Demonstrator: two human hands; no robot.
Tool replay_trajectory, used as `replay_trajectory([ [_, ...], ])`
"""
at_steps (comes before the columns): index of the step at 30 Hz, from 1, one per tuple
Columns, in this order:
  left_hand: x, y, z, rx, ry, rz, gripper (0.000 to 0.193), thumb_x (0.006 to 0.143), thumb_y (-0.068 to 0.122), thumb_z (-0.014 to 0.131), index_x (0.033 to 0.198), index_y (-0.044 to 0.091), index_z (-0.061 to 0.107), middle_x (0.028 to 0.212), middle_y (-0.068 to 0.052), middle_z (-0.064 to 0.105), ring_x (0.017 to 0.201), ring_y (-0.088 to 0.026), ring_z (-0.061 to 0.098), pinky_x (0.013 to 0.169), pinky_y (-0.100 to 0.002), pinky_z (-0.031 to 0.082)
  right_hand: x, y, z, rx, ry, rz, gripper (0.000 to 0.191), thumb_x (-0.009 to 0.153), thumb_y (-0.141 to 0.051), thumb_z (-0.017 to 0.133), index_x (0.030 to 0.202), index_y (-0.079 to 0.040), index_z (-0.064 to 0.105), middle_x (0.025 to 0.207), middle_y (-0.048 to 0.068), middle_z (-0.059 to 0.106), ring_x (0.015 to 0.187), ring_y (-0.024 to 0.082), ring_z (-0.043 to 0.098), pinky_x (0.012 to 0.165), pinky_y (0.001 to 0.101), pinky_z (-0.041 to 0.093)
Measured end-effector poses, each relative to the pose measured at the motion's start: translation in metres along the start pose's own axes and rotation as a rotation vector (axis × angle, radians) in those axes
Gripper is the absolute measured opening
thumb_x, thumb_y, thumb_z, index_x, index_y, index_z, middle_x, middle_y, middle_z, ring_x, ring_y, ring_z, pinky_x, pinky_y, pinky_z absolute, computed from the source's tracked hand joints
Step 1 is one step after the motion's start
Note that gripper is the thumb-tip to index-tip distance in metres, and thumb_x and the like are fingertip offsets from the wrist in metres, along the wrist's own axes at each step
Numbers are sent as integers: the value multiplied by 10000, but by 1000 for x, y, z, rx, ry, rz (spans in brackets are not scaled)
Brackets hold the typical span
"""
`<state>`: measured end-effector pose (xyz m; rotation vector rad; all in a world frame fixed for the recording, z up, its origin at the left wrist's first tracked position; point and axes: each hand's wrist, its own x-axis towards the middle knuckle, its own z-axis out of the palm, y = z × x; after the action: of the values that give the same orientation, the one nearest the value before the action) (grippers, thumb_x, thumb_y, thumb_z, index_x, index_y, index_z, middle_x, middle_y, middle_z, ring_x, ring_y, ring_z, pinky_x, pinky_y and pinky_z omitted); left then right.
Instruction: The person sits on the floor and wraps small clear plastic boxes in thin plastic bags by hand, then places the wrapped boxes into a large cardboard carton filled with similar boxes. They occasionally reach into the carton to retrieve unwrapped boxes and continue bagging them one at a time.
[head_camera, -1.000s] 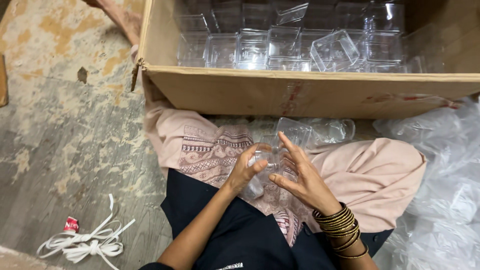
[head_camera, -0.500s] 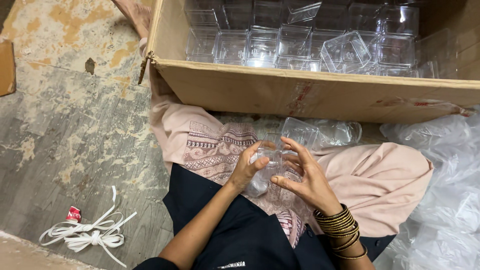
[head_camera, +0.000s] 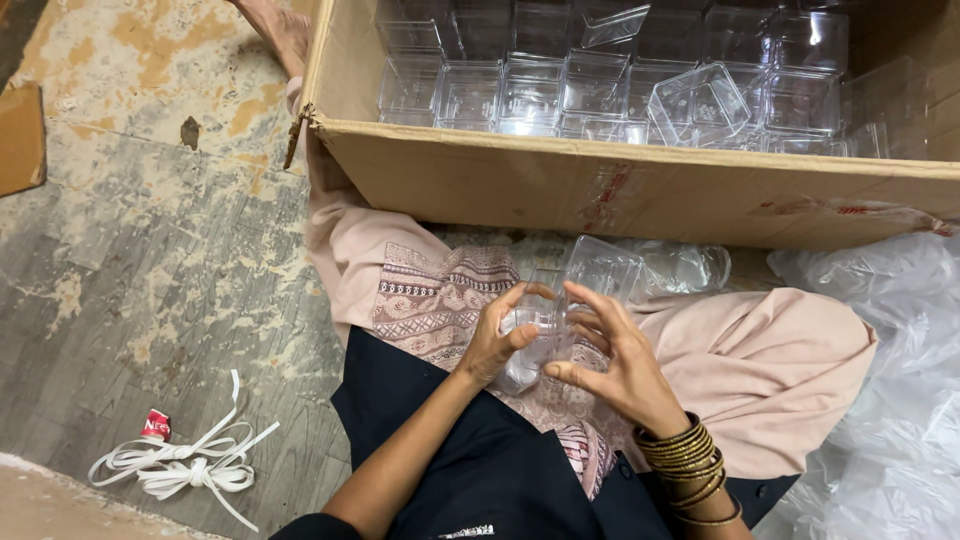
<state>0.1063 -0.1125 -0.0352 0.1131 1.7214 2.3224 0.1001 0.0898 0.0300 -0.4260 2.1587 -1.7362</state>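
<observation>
Worn, patchy concrete floor (head_camera: 150, 250); person sits on it with a large brown cardboard box (head_camera: 640, 185) in front, full of small clear square plastic containers (head_camera: 600, 90) in rows. Small clear plastic container (head_camera: 535, 335) sits over the lap, pinched between both hands. Left hand (head_camera: 495, 340) grips its left side, thumb and fingers closed on it. Right hand (head_camera: 615, 360) is at its right side, fingers spread and curled, tips on or just at the plastic; exact contact unclear. Both hands equally near; piece lies between them, long axis hard to read through the clear plastic. More clear containers (head_camera: 640, 270) lie on the lap just beyond the hands, near the box's near wall. White cord bundle (head_camera: 185, 465) on floor at left; crumpled clear plastic sheet (head_camera: 890, 400) at right.
</observation>
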Motion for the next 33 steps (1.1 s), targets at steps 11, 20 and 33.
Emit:
replay_trajectory([
  [11,0,0,-3,33,-16,16,893,755,726,702,1265,1,589,1201,-132,642,1131,-211,632,977,-346,519,2,-6,-2,-46,-16,-2,935,678,-233,911,1495,-155,462,1362,102,552,1238,247,634,1017,402,512],
  [20,2,-1,0,245,-13,28,959,745,818,616,1298,36,577,1195,-151,684,1128,-230,677,978,-377,538,-1,4,-7,-26,-39,-31,939,690,-201,908,1504,-145,444,1394,104,511,1281,256,598,1054,420,484],
  [33,8,-6,7,415,34,172,986,847,772,653,1490,34,538,1477,-192,563,1327,-239,554,1058,-412,482,-1,-4,3,-547,129,-258,923,667,-234,934,1471,-173,487,1364,186,499,1241,331,560,1011,450,501],
])
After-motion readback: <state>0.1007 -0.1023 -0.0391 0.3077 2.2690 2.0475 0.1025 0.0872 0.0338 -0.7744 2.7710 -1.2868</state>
